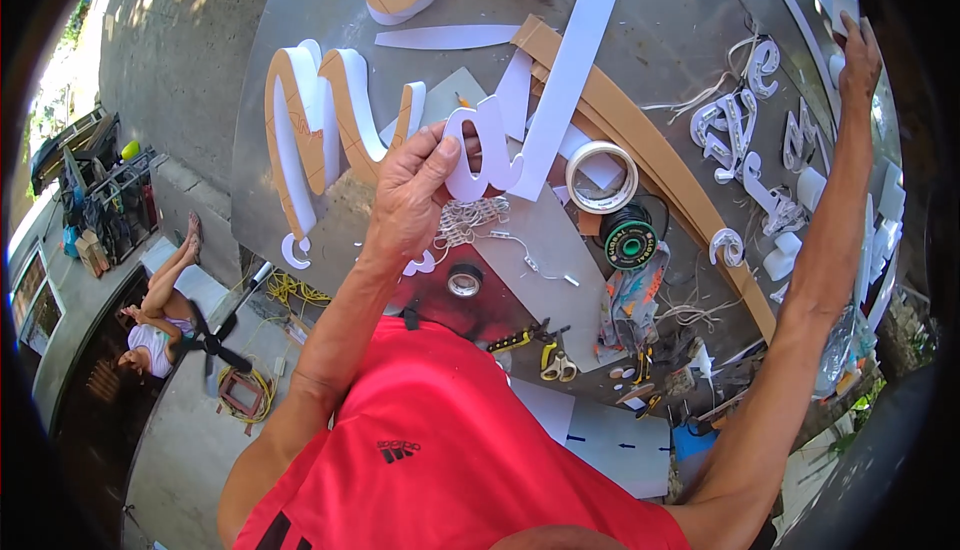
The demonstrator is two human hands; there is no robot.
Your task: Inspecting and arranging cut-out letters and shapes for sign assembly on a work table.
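Observation:
My left hand (415, 190) grips a white cursive letter piece (482, 155) by its left loop and holds it up over the grey metal worktop (680, 30). My right arm stretches far to the upper right. There my right hand (858, 55) has its fingertips on a small white block (844, 0) at the worktop's far edge; whether it grips the block is unclear. Beside the held letter lie a long white strip (580, 50) and curved brown strips (650, 140).
Large white script letters with brown faces (320, 120) lie at the left. A tape roll (602, 177), a green wire spool (630, 240), a string of small light modules (472, 220), yellow-handled pliers (555, 360) and small white letters (740, 130) crowd the worktop. A person (160, 320) lies on the ground at the far left near a fan (215, 345).

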